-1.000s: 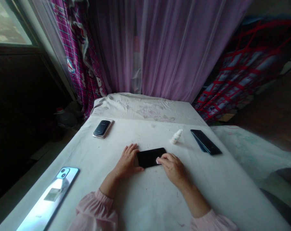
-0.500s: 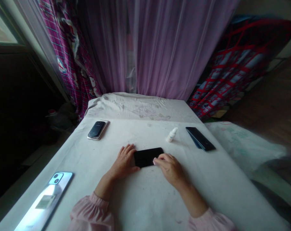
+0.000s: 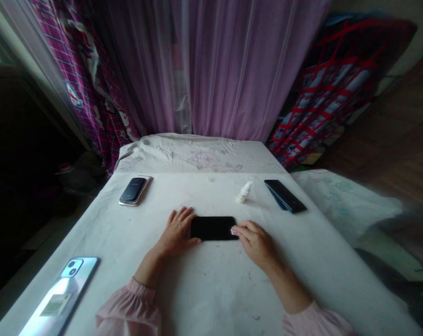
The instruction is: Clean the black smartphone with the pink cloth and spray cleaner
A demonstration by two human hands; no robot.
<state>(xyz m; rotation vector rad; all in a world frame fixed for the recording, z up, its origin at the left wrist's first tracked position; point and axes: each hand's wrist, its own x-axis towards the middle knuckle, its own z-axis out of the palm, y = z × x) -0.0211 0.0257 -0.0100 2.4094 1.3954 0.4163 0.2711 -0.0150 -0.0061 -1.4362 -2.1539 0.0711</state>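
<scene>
White-sheeted counter [image 3: 211, 298] is sitting in front of a sheer purple curtain [image 3: 225, 70], w/ a pink checked curtain [image 3: 81, 79] hanging to its L and a red-netted fabric [image 3: 337, 88] leaning to its R. Pink sleeves [image 3: 129, 308] are reaching in from the bottom edge. Light-blue phone [image 3: 59, 294] is lying face down near the lower L counter edge, gold-cased phone [image 3: 135, 190] is lying upper L, and dark phone [image 3: 285, 196] is lying upper R. Black phone [image 3: 213, 228] is lying flat mid-counter, between the hands, long side across. L hand [image 3: 178, 231] is resting open, fingers spread, against its L end. R hand [image 3: 257, 242] is narrowing at its R end, fingertips pinching a small pink wipe [image 3: 234, 231] (too small to be sure) on the phone's edge. White dropper bottle [image 3: 244, 192] is standing just beyond, well apart from both hands.
</scene>
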